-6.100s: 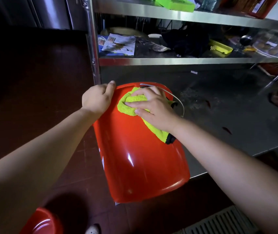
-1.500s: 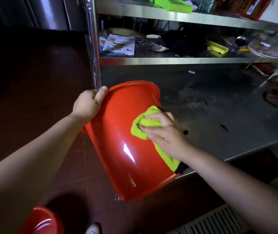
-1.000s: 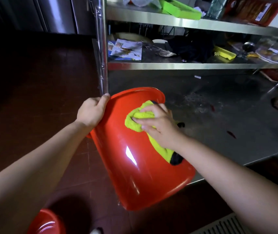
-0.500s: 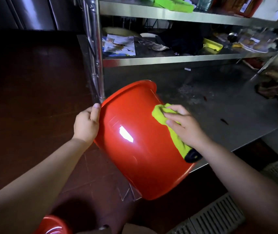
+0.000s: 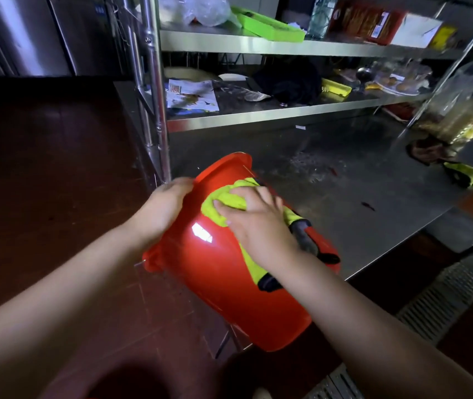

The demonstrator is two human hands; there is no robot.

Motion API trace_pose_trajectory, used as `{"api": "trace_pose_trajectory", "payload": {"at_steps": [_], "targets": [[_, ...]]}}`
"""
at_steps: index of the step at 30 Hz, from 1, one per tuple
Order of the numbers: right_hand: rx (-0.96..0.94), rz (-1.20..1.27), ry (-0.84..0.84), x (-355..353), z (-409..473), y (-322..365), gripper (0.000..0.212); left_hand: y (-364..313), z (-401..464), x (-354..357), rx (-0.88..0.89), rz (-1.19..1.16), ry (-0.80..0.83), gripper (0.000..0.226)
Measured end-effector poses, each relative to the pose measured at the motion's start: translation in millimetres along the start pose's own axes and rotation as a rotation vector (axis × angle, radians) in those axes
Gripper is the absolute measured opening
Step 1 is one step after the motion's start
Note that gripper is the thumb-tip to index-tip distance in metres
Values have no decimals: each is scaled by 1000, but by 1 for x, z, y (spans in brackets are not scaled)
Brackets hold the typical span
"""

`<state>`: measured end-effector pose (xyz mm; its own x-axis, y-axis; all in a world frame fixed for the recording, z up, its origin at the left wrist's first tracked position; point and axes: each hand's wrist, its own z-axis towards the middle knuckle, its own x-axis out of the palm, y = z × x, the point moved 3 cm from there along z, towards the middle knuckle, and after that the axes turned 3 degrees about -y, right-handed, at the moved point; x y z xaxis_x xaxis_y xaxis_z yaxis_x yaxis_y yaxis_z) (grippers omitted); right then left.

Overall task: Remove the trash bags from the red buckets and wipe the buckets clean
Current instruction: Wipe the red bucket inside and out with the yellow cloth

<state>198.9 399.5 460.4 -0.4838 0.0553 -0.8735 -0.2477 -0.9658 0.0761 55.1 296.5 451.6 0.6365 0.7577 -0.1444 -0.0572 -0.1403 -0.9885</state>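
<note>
Red plastic bucket (image 5: 223, 272) lies tipped on the near edge of the steel worktable (image 5: 373, 197), being wiped on its outer wall.
Its long axis runs from the rim, up and away to the left, down to the base, which points toward the person and hangs past the table edge. The left hand (image 5: 163, 208) curls over the rim, gripping it; the right hand (image 5: 258, 223) presses a yellow-green cloth with dark trim (image 5: 223, 203) against the wall, fingers bent over the bunched fabric. Half a second ago the cloth sat farther right on the wall; it is now near the rim, close to the left hand.
</note>
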Motion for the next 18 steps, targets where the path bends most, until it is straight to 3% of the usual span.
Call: {"api": "trace_pose_trajectory", "payload": {"at_steps": [7, 12, 18], "targets": [[-164, 48, 65, 9, 37, 9, 23, -7, 32, 12, 66, 304, -154, 57], [-192, 199, 146, 7, 37, -27, 28, -22, 49, 24, 112, 428, -151, 62], [-204, 247, 214, -12, -29, -83, 36, -34, 79, 40, 96, 480, -60, 53]]}}
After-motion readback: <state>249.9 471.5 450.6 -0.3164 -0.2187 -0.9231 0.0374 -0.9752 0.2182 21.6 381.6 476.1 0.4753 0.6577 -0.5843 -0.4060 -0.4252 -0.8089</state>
